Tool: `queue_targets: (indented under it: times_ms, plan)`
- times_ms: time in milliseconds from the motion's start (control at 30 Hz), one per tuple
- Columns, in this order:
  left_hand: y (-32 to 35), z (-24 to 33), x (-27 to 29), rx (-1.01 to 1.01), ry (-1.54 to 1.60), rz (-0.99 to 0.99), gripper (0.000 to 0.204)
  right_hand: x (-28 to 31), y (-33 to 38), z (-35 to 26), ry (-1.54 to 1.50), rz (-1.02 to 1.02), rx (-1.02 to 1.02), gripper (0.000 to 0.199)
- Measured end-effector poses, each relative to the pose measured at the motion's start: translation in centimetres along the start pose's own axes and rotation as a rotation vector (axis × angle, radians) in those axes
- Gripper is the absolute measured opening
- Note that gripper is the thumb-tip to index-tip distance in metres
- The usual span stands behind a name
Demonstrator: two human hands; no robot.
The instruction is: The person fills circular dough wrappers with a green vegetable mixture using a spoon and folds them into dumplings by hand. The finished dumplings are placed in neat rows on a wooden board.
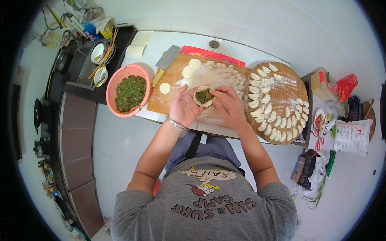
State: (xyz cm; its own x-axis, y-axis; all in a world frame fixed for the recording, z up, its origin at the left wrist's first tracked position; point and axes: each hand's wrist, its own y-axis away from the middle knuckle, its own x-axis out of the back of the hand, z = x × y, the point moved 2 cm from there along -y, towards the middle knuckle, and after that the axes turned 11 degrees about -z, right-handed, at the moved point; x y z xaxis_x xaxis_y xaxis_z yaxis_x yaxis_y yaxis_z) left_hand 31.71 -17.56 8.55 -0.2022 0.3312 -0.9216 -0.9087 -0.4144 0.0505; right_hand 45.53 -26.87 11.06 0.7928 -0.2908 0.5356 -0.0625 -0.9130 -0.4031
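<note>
A round dumpling wrapper [198, 101] lies across the fingers of my left hand [183, 107], which is palm up and cradles it from below. Dark green chopped filling [204, 95] sits in the middle of the wrapper, whose edge is still unfolded. My right hand [230, 105] grips the wrapper's right edge between thumb and fingers. Both hands are above the near part of a floured wooden board [161, 102]. On that board are a few flat wrappers [165, 88] and several small dough pieces [230, 72]. A pink bowl of green filling [109, 86] stands to the left.
A round wooden board [277, 98] at the right carries several folded dumplings [256, 113]. A cleaver [169, 57] lies at the board's far left corner, by a red flat package [213, 55]. Further left is a dark sink counter [76, 89] with bowls and chopsticks; bags crowd the right.
</note>
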Motion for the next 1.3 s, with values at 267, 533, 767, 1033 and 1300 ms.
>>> queue_targets:
  times_ms: [267, 533, 767, 1033, 1300]
  plan:
    - [-4.3, -7.9, -5.2, 0.077, -0.013, 0.000, 0.064, 9.8, 6.2, 1.3, 0.016, 0.068, -0.052, 0.023]
    - [-6.1, -10.4, -7.0, 0.177, -0.039, -0.053, 0.061, 12.8, 7.7, 0.4, 0.390, -0.037, 0.172, 0.020]
    - [-7.4, -10.2, -6.7, 0.239, -0.191, -0.046, 0.047, 12.7, 7.3, 1.4, 0.227, 0.079, 0.069, 0.014]
    - [-7.4, -9.0, -6.6, 0.259, -0.286, -0.048, 0.048, 12.2, 5.7, 1.7, 0.062, 0.063, -0.101, 0.015]
    - [-6.7, -8.0, -6.1, 0.305, -0.317, -0.114, 0.048, 11.5, 5.1, 0.6, 0.050, 0.035, -0.232, 0.017]
